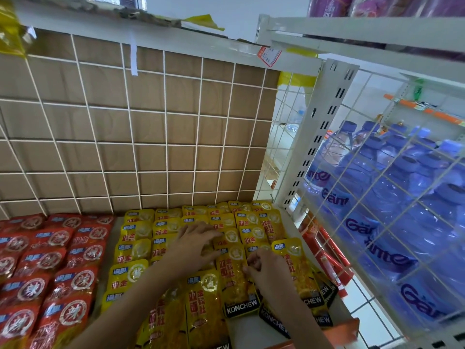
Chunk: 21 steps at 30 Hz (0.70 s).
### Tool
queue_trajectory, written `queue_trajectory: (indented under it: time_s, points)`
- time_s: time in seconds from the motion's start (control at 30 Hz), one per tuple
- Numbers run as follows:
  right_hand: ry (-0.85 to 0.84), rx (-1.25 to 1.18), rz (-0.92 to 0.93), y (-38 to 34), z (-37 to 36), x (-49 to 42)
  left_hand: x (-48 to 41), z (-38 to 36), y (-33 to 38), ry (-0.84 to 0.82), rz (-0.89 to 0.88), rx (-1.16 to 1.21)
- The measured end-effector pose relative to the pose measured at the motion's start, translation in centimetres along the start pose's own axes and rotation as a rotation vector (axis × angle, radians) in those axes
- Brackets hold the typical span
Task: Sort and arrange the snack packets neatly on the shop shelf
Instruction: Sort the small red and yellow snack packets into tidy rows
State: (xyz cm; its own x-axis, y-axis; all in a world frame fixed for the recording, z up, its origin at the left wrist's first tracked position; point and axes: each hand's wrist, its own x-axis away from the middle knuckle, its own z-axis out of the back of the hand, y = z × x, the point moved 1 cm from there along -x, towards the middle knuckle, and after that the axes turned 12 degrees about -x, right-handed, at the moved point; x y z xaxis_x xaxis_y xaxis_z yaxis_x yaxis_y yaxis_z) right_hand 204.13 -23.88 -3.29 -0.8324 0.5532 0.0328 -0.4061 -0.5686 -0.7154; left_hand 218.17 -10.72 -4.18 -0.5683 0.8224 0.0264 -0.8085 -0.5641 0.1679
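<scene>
Yellow snack packets (141,248) lie in overlapping rows on the shelf's right half. Red snack packets (50,260) fill the left half in similar rows. My left hand (193,250) lies flat on the yellow rows with its fingers spread and pointing right. My right hand (266,270) has curled fingers pinching the right edge of one yellow packet (232,275), which lies on top of the pile between the two hands. More yellow packets (294,268) sit skewed to the right of that hand.
A white wire grid over brown board (141,127) backs the shelf. A white upright (317,137) and wire side panel (377,197) separate it from purple bottled water (392,205). Red packets (329,260) are wedged by the panel. The shelf's bare white floor (249,328) shows near the orange front edge (342,331).
</scene>
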Motion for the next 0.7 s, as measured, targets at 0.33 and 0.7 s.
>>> queue_trajectory:
  time_s: [0.33,0.7]
  points:
    - [0.000,-0.005,0.001,0.3,-0.1,0.1,-0.1,-0.3,0.4,-0.023,-0.042,-0.017]
    - [0.496,0.165,0.123,3.2,4.6,0.9,0.5,-0.2,1.1,-0.041,-0.088,0.016]
